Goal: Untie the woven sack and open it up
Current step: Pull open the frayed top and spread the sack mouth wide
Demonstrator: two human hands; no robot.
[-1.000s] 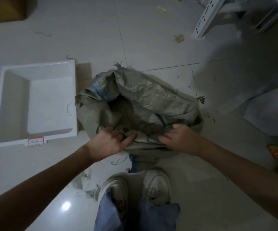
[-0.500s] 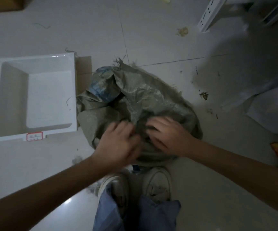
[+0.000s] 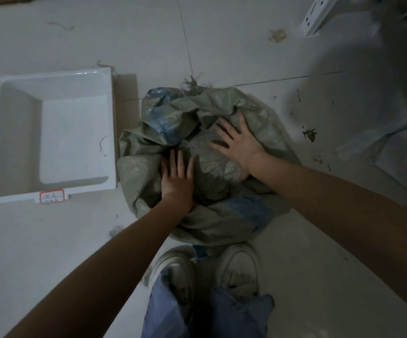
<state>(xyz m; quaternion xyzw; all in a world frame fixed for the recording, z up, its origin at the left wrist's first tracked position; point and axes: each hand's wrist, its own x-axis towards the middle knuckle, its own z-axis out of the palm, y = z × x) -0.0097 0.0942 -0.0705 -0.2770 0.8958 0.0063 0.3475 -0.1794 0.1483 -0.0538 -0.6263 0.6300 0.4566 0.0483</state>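
Observation:
A crumpled grey-green woven sack [image 3: 224, 223] with faded blue print sits on the tiled floor right in front of my shoes. Its top is folded and bunched over the middle, with frayed threads sticking out at the far edge. My left hand [image 3: 176, 178] lies flat on the near left part of the sack, fingers pointing away and slightly apart. My right hand [image 3: 240, 141] is spread wide, palm down, on the upper right folds. Neither hand pinches any fabric. No tie or cord shows.
A white square plastic tray [image 3: 53, 76] with a red-edged label stands on the floor to the left, a piece of brown cardboard [image 3: 126, 89] beside it. A white perforated metal rail [image 3: 319, 18] lies at the far right. Bits of debris dot the tiles.
Both hands left the near rim they were pinching and moved further onto the sack, now lying flat and spread. The sack's top is pressed flatter and folded over.

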